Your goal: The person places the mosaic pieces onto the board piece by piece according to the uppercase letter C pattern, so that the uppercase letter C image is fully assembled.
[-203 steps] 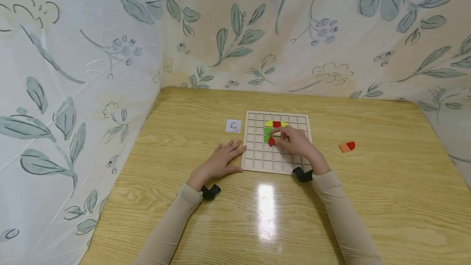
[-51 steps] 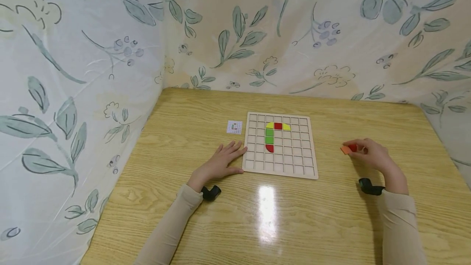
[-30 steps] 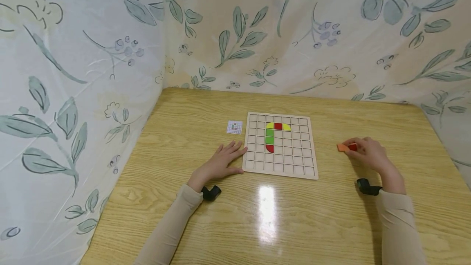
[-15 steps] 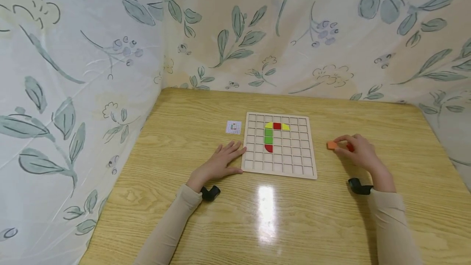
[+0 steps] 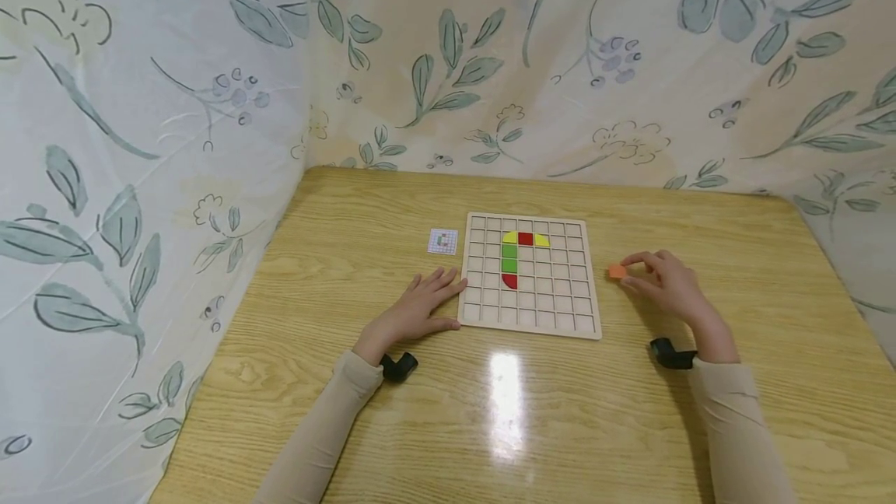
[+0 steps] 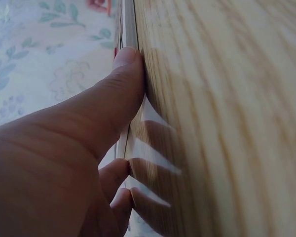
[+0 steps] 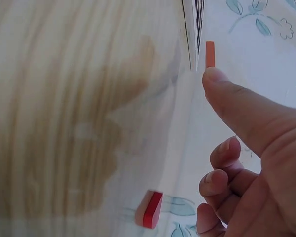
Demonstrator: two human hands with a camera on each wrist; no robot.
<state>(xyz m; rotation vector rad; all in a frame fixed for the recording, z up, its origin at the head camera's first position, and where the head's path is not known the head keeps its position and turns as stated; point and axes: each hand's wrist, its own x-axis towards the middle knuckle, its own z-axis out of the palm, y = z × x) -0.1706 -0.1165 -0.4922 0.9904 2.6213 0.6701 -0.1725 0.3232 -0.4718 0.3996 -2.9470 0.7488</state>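
My right hand (image 5: 668,286) pinches an orange square tile (image 5: 617,271) between thumb and fingers, off the right edge of the wooden grid board (image 5: 553,306). In the right wrist view the orange tile stands out past the thumb tip, above the table. My left hand (image 5: 416,309) lies spread on the table, thumb and a fingertip at the board's left edge. In the board's cells sit yellow quarter-round tiles (image 5: 542,240), a red square tile (image 5: 526,239), green square tiles (image 5: 509,257) and a red quarter-round tile (image 5: 510,281).
A small card (image 5: 442,241) printed with a coloured grid pattern lies left of the board. Another red piece (image 7: 153,210) rests on the table (image 7: 64,123) below the right hand; the hand hides it in the head view. Floral cloth (image 5: 490,61) rises behind the table.
Earlier, my right hand was setting the red quarter-round tile on the board. It went right, picked up the orange tile and has carried it leftward. My left hand stays in place.
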